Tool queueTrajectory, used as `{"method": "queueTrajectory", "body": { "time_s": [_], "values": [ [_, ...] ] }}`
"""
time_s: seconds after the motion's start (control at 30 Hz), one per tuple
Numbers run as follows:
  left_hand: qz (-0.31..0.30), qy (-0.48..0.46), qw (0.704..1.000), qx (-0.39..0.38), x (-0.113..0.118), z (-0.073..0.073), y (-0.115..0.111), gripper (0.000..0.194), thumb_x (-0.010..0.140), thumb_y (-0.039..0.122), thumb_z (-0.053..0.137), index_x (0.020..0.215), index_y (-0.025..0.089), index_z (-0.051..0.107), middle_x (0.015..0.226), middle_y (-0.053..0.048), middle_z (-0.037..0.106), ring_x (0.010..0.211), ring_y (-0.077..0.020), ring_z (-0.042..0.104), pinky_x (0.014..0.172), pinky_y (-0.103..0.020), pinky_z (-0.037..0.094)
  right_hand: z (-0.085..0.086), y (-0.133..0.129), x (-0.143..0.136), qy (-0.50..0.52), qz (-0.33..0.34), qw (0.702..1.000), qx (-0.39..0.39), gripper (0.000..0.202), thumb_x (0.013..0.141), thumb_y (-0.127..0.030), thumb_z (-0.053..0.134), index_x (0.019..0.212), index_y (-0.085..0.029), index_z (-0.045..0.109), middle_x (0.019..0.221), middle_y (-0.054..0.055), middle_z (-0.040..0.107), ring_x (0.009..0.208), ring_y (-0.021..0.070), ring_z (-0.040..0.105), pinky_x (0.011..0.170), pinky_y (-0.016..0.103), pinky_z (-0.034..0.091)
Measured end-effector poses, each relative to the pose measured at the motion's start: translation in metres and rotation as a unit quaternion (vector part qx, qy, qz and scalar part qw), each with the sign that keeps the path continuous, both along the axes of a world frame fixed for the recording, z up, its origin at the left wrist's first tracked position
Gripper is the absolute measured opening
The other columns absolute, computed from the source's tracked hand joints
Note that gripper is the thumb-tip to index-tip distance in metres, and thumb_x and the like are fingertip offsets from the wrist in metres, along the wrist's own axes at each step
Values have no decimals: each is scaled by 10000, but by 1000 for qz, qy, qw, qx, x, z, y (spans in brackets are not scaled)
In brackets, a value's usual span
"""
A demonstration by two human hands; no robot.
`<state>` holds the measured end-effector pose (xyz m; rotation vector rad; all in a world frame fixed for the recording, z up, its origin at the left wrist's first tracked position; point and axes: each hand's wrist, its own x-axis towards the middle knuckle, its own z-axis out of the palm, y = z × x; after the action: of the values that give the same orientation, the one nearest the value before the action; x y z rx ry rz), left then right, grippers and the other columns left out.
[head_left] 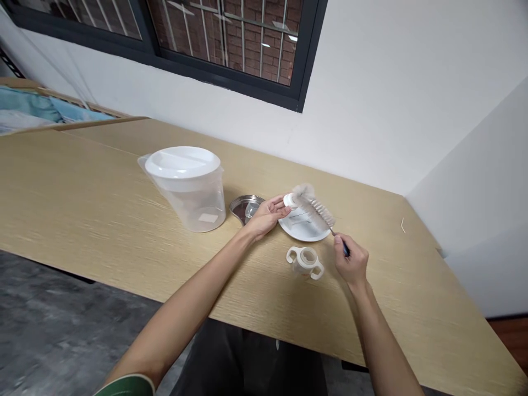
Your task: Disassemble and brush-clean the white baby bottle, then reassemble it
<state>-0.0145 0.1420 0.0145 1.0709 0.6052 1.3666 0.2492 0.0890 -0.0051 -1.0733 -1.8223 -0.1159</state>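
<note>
Head view: observed over white plate point(304, 233), pinched in fingers of left hand point(266, 218), white cap point(289, 201); just beside cap, brush point(319, 213), clenched by handle in right hand point(352, 258). On plate's near side: two-handled cup point(304, 264). Left of plate: metal tray point(238, 207), lidded pitcher point(185, 192).

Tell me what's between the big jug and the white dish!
The head view shows a shiny metal tray, with a small clear thing in it, and the left hand between the jug and the dish.
</note>
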Motion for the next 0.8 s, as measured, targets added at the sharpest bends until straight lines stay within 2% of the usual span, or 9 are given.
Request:
{"method": "queueTrajectory", "body": {
  "time_s": [0.1, 0.27, 0.33, 0.57, 0.8],
  "values": [
    [6, 5, 1000, -2, -1, 0, 1, 693, 662, 340, 899, 1284, 170, 643, 1260, -150, 689, 1150, -230, 659, 1014, -309, 495, -2, 1, -4, -29, 18, 999, -11, 281, 976, -310, 501, 939, -147, 727, 713, 29, 696, 547, 102, 575, 569, 222, 422],
    [28, 5, 999, -20, -2, 0, 1, 708, 643, 346, 908, 1278, 183, 641, 1261, -136, 691, 1109, -201, 665, 996, -289, 495, 0, 5, 3, -19, -56, 998, -20, 300, 975, -336, 508, 889, -150, 728, 684, 29, 679, 540, 106, 555, 567, 232, 396],
    [30, 10, 999, -20, -2, 1, 1, 703, 661, 350, 897, 1291, 184, 633, 1260, -136, 691, 1096, -193, 665, 988, -285, 496, 1, 4, 6, -4, -66, 998, -10, 296, 974, -329, 512, 882, -146, 725, 690, 34, 680, 541, 106, 554, 564, 232, 395],
    [-1, 22, 1000, -13, -1, 2, -2, 734, 661, 325, 899, 1324, 194, 613, 1235, -125, 697, 1105, -212, 667, 1033, -333, 485, 2, 2, 2, -24, -3, 1000, 8, 247, 969, -283, 527, 946, -140, 728, 716, 19, 695, 544, 86, 567, 567, 210, 408],
    [24, 76, 997, 0, -4, 1, -3, 705, 684, 360, 878, 1325, 217, 624, 1379, -129, 600, 1133, -234, 650, 1125, -440, 421, 1, 3, 4, -30, -5, 999, 32, 224, 967, -252, 536, 926, -139, 725, 703, 16, 691, 533, 81, 555, 563, 206, 407]
  ]
}}
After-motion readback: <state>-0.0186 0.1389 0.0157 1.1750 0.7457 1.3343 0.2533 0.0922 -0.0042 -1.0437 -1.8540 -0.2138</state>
